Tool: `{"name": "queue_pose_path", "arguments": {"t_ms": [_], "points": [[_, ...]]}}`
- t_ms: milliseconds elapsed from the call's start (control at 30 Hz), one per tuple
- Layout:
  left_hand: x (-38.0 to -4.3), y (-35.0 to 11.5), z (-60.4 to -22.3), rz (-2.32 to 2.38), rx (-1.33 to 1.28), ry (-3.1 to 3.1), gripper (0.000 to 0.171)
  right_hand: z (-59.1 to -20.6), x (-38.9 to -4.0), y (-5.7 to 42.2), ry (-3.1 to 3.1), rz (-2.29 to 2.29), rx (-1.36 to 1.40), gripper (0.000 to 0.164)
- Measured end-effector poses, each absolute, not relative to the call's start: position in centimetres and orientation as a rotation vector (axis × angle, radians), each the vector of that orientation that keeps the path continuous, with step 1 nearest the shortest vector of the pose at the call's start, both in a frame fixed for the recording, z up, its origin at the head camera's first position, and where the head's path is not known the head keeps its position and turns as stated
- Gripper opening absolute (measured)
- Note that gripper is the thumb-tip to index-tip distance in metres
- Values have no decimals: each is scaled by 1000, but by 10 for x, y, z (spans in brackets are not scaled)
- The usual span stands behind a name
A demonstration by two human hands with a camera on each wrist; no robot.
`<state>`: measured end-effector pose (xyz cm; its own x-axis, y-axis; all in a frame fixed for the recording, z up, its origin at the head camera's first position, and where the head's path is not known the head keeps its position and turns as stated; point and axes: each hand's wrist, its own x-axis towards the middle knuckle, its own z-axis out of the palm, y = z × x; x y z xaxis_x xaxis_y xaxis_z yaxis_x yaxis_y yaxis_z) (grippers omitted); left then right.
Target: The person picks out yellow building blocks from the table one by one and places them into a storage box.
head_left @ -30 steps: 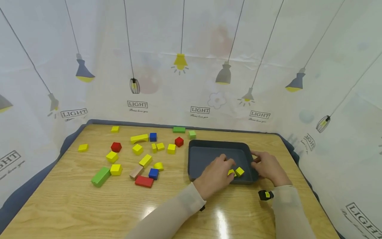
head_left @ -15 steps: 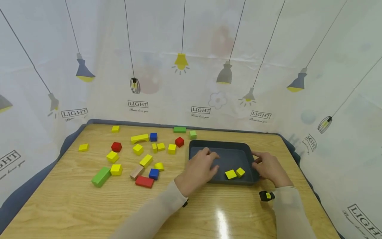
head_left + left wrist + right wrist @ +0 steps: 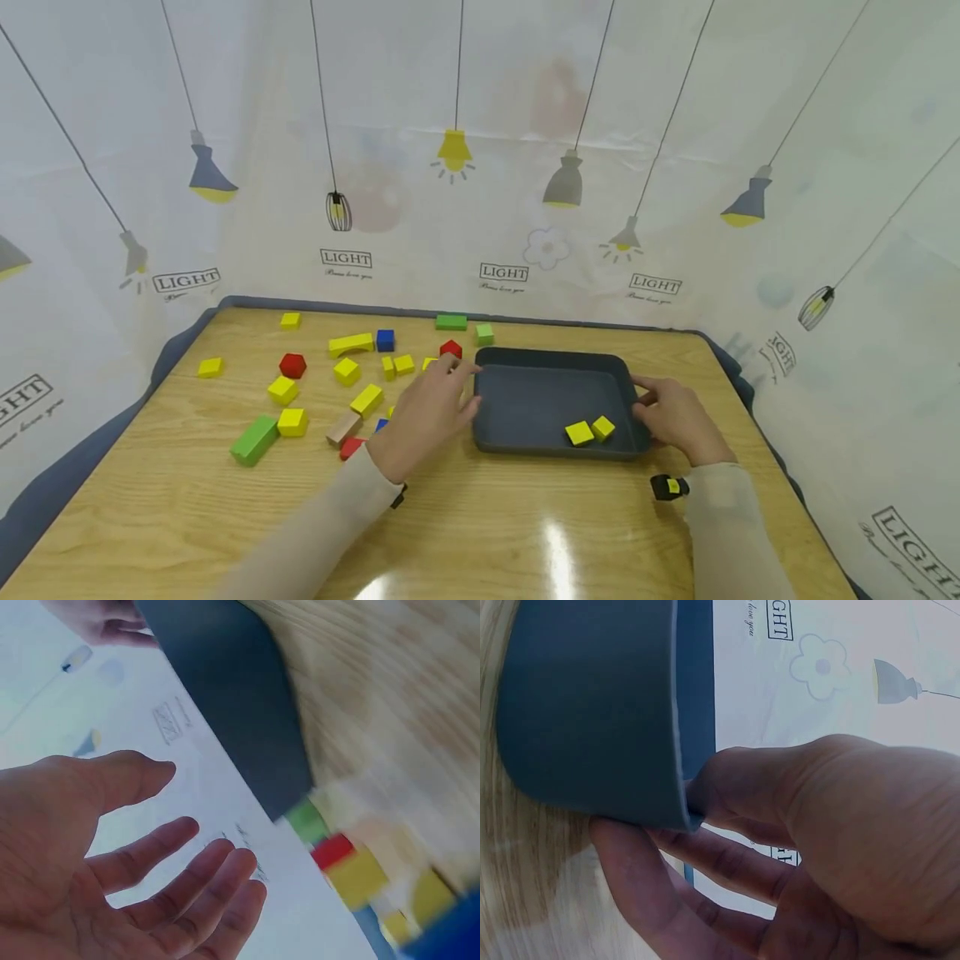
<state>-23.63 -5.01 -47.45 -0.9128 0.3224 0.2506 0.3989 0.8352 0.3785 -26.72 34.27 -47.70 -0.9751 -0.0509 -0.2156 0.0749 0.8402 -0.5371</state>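
Observation:
The dark grey rectangular tray (image 3: pixel 536 400) sits on the right part of the table, with two yellow blocks (image 3: pixel 579 433) in its near right corner. My right hand (image 3: pixel 678 421) pinches the tray's right wall. In the right wrist view the thumb is over the rim of the tray (image 3: pixel 592 712) and fingers are against its outer side. Left of the tray, my left hand (image 3: pixel 423 417) is over the table with relaxed, spread fingers; the left wrist view shows nothing in that hand (image 3: pixel 82 847). It partly covers a red block (image 3: pixel 451 348) and a blue block (image 3: pixel 382 425).
Loose blocks in yellow, red, blue, green and plain wood lie across the table's left half, such as a long green block (image 3: pixel 255 441) and a yellow arch (image 3: pixel 351 346). A green block (image 3: pixel 451 322) lies near the back edge. A printed cloth (image 3: pixel 420 208) surrounds the table.
My left hand has lifted away from the yellow blocks in the tray and moved left, out over the table beside the loose blocks. The right hand and tray stay put.

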Motion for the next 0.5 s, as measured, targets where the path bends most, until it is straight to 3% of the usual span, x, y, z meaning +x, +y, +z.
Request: {"name": "queue_pose_path", "arguments": {"t_ms": [500], "points": [[-235, -118, -493, -548, -504, -2990, 37, -477, -267, 342, 2808, -822, 15, 65]]}}
